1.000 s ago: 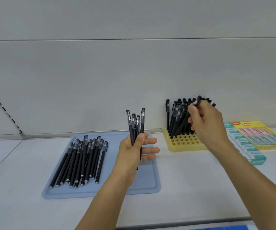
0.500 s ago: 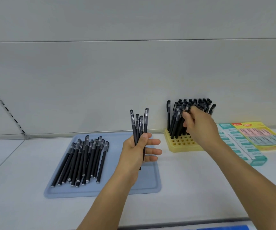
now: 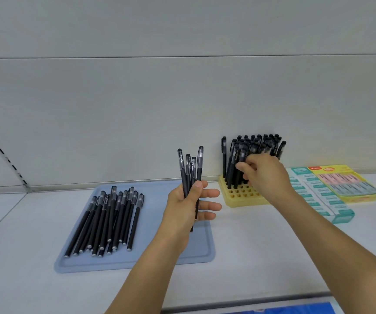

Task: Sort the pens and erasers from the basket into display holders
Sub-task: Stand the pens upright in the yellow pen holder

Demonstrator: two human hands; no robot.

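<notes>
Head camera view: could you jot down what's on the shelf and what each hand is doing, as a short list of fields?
left hand: grips a bunch of pens, upright
right hand: fingers curled at a pen in the yellow holder
holder: back rows full, front holes bare
blue tray: loose pens lying flat
right of holder: eraser boxes

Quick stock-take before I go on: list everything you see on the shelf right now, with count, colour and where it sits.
loose pens: a pile, too overlapped to count, black, lying on the tray's left half
tray: one, light blue, flat on the shelf, left of centre
held pens: four, black, upright in the left hand
pen holder: one, yellow, gridded holes, front rows unfilled
standing pens: many, black, upright in the holder's rear rows
eraser boxes: teal-and-white row beside a yellow display box, far right
left hand: grips the held pens
right hand: fingers among the standing pens, grip unclear
</notes>
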